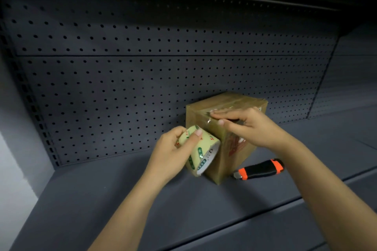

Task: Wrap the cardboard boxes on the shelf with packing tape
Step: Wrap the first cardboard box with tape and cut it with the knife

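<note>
On shelf (122, 189): cardboard box (230, 101) judged light, stiff, tape-slick; pinned under flat right hand (244, 126); packing tape roll (201, 154) gripped at rim by left hand (171, 149).

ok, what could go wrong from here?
1. Only the right hand, pressing flat on top, steadies the small brown cardboard box; pulling the yellowish printed packing-tape roll gripped by the left hand might slide or tip it.
2. Tape looks wrinkled at the box's top edge; more creases may form.
3. The black-and-orange utility knife lies close beside the box on the grey shelf; turning the box could knock it.
</note>
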A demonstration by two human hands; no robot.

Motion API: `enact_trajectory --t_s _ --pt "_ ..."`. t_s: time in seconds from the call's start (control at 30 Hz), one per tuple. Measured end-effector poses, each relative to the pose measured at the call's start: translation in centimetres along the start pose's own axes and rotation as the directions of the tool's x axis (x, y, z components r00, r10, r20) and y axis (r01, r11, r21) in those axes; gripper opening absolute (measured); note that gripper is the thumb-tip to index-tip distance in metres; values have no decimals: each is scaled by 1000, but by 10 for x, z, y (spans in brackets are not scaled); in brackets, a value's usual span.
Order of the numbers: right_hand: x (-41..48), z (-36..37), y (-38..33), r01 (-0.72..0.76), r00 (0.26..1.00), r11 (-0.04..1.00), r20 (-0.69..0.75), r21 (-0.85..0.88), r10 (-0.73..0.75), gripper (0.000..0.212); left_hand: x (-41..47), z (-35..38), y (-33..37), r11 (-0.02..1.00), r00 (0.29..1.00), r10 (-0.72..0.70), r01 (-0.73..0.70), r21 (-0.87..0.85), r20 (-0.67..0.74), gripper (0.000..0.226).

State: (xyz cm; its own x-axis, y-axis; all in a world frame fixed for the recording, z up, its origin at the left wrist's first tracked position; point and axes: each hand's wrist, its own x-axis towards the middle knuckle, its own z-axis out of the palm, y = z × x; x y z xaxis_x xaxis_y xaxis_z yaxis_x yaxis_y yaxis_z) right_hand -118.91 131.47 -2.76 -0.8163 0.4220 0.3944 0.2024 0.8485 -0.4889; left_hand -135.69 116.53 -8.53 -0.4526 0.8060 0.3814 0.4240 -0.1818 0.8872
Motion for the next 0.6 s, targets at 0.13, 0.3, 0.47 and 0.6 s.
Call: enact_trajectory --t_s 0.13,0.3,0.47,0.6 --pt "-10 -12 2 -51 999 999 0 -8 51 30 -5 17 2 998 994 29 -23 -59 102 58" --pt "-13 7 -2 -47 981 999 -189 -3 45 25 -6 28 5 992 999 -26 31 -124 43 46" --pt "-12 6 -5 -57 981 998 -184 -7 55 26 -5 34 10 994 998 -66 65 -91 -9 42" --pt "-11 6 -10 -68 982 997 -180 -19 64 26 -6 37 3 987 987 -158 158 10 -2 41"
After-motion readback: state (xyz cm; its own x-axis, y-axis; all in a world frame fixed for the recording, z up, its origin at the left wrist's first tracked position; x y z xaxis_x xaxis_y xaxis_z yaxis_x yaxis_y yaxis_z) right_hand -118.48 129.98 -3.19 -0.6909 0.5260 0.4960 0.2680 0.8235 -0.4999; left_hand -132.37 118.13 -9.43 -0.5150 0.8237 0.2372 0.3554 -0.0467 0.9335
